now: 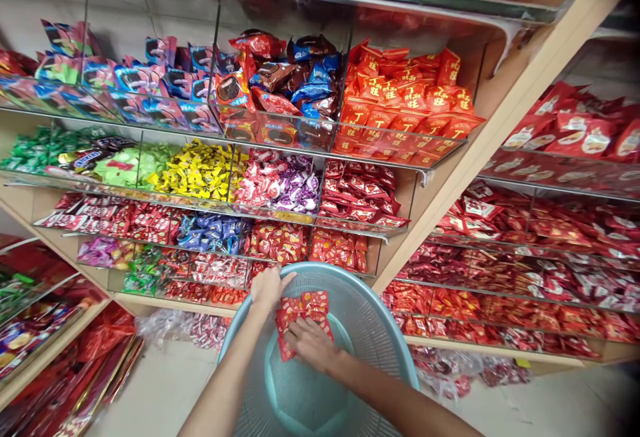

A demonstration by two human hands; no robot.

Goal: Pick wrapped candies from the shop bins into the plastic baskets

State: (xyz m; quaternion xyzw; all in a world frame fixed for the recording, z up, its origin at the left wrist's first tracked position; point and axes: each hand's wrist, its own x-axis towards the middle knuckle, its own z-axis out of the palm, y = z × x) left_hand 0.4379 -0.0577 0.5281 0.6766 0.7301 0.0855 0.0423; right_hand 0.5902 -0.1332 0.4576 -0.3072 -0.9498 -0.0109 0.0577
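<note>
A large blue-green plastic basket [397, 357] with perforated walls stands in front of the shelves. My left hand [267, 288] is closed over its far-left rim, with the thumb pointing inward. Inside the basket, my right hand [313, 345] has its fingers curled over several red candy packets [315, 302] printed with small yellowish motifs. The fingertips partly cover the packets, so how firmly they are gripped is hard to see. Similar red packets [340, 249] fill a low shelf compartment just beyond the basket.
Clear-fronted shelves hold yellow candies [200, 170], purple-wrapped candies [299, 184] and orange-red packets [400, 100]. A slanting wooden divider [493, 124] separates a right-hand rack of red packets [530, 217]. Plastic bags [450, 367] lie on the tiled floor [165, 384] below.
</note>
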